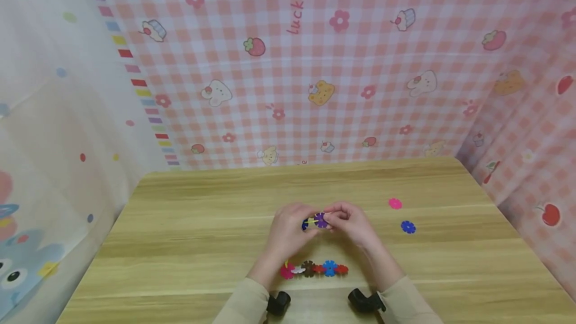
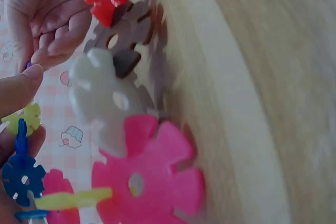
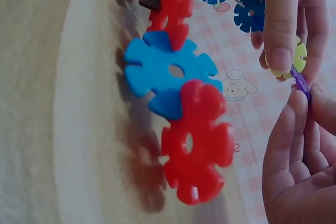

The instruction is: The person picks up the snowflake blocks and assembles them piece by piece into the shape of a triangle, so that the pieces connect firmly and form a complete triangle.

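A purple interlocking flower disc (image 1: 320,220) is pinched at its right side between the thumb and fingers of my right hand (image 1: 353,225). My left hand (image 1: 290,229) faces it, its thumb and fingers pinching a yellow disc (image 3: 300,57) that meets the purple one edge-on. From the yellow disc a chain with dark blue discs (image 2: 23,179) and a pink one hangs below the left hand. On the table just in front of the hands, a joined row shows a pink disc (image 2: 142,182), a white disc (image 2: 100,95), a brown disc (image 1: 308,268), red discs (image 3: 197,142) and a light blue disc (image 1: 330,268).
Two loose discs, one pink (image 1: 395,203) and one dark blue (image 1: 408,227), lie flat to the right on the wood-grain table (image 1: 193,244). A patterned pink checked curtain (image 1: 288,74) stands behind the table, with more cloth at both sides.
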The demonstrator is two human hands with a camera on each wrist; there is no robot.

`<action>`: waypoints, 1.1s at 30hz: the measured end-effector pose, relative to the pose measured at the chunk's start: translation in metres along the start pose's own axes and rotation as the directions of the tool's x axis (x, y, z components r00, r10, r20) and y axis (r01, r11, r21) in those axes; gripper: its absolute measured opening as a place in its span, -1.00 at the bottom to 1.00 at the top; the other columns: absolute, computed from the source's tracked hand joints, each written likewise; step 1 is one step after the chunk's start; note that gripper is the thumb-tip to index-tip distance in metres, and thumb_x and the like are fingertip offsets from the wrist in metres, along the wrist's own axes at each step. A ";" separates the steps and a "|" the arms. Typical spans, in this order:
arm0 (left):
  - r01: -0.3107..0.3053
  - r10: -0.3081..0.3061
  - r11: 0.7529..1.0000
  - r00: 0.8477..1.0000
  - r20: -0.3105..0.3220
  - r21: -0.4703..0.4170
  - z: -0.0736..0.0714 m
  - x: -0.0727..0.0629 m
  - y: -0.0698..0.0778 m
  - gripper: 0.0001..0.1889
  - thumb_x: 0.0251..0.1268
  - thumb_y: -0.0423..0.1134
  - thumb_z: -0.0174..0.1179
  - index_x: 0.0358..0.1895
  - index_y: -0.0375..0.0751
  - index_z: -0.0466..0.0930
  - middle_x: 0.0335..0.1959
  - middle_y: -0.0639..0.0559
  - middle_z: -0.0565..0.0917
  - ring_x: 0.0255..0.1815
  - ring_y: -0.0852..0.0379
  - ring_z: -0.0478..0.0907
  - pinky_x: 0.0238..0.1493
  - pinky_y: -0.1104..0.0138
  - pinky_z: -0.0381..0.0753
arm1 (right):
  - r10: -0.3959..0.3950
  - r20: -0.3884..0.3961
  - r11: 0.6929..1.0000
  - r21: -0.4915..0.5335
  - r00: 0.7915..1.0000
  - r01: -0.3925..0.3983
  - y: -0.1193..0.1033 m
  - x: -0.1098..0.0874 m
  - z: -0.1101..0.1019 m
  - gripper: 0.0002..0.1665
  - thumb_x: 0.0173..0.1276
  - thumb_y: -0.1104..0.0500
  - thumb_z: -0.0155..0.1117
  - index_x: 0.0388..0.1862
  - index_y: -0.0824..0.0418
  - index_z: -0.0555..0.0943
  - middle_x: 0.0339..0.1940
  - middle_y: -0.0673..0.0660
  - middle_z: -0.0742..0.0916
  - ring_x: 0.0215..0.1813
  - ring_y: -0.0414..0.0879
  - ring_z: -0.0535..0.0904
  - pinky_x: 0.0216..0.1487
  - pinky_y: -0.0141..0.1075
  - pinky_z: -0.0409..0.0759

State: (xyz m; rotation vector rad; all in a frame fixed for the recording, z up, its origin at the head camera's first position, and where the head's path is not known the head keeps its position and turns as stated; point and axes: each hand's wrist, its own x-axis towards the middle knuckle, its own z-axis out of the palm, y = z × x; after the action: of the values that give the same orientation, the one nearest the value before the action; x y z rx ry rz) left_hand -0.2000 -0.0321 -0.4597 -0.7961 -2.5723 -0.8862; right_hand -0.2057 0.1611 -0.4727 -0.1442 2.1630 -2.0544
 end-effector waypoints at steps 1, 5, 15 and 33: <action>-0.005 0.005 1.000 1.000 -0.004 0.004 0.001 0.001 0.000 -0.58 0.01 -0.16 0.54 0.00 -0.09 0.70 -0.09 0.08 0.73 -0.02 0.09 0.61 0.15 0.09 0.49 | 0.002 -0.002 1.000 0.004 1.000 -0.002 0.000 0.000 0.000 -0.68 0.33 0.40 0.28 0.00 0.58 0.51 -0.38 0.12 0.71 -0.35 -0.16 0.63 -0.20 -0.32 0.69; -0.017 0.017 1.000 1.000 -0.023 0.020 0.003 0.002 0.001 -0.62 0.01 -0.14 0.53 -0.05 -0.07 0.72 -0.16 0.11 0.75 -0.09 0.12 0.63 0.10 0.14 0.51 | -0.013 0.005 1.000 0.022 1.000 0.013 0.002 -0.002 -0.002 -0.67 0.33 0.40 0.28 0.00 0.59 0.49 -0.36 0.10 0.72 -0.32 -0.16 0.64 -0.13 -0.28 0.69; -0.018 0.018 1.000 1.000 -0.025 0.017 0.004 0.003 0.002 -0.68 0.03 -0.11 0.52 -0.11 -0.02 0.75 -0.20 0.15 0.75 -0.14 0.17 0.64 0.06 0.20 0.51 | -0.083 0.052 0.993 -0.076 0.995 0.087 0.008 -0.006 -0.024 -0.61 0.39 0.30 0.27 0.07 0.56 0.50 -0.17 0.24 0.73 -0.15 -0.03 0.66 -0.01 -0.24 0.65; 0.018 -0.018 1.000 1.000 0.007 0.012 0.000 0.002 0.004 -0.63 0.03 -0.14 0.52 -0.03 -0.01 0.73 -0.15 0.16 0.74 -0.11 0.19 0.63 0.16 0.13 0.51 | -0.131 -0.165 0.899 -0.436 0.978 0.046 0.016 -0.009 -0.154 -0.51 0.43 0.20 0.28 0.18 0.52 0.49 -0.03 0.39 0.69 -0.17 -0.42 0.54 -0.13 -0.52 0.50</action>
State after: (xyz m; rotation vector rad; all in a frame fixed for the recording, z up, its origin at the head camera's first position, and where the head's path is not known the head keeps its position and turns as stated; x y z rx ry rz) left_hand -0.1988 -0.0287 -0.4565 -0.7754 -2.5918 -0.8746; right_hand -0.2240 0.3152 -0.4807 -0.1005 2.7538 -1.6524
